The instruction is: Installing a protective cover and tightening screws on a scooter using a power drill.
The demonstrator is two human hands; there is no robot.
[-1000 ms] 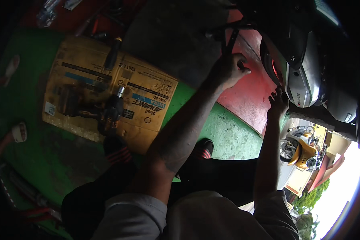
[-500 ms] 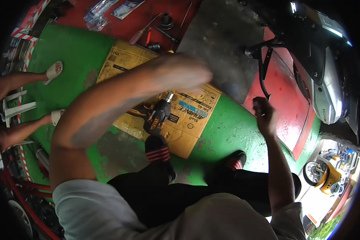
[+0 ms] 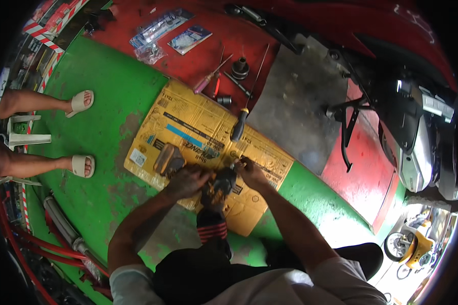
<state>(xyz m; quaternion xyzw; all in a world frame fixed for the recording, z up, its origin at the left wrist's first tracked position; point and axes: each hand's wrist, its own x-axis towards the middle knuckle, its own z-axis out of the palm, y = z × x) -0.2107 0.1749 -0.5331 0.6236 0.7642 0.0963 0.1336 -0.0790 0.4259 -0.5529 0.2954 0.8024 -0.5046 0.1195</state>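
Observation:
A black-and-yellow cordless impact driver [image 3: 221, 183] lies on a flattened yellow cardboard sheet [image 3: 152, 119] at my feet, its battery [image 3: 165, 160] toward the left. My left hand [image 3: 188, 180] is closed round the tool’s handle. At the silver socket on its nose, my right hand [image 3: 248, 172] pinches with bent fingers, partly hiding the socket. A black-handled screwdriver [image 3: 239, 124] lies above the tool on the cardboard.
Hand tools [image 3: 208, 79] and plastic packs [image 3: 188, 39] lie on red floor behind the cardboard. A motorcycle [image 3: 412, 142] with a stand [image 3: 347, 140] is at right. A seated person’s legs [image 3: 35, 165] are at left beside red tubing [image 3: 35, 239]. A yellow motorbike [image 3: 420, 246] is outside.
Both hands have moved from the motorcycle at the right down-left to the impact driver and now grip it. The view has shifted, showing more of the floor at left.

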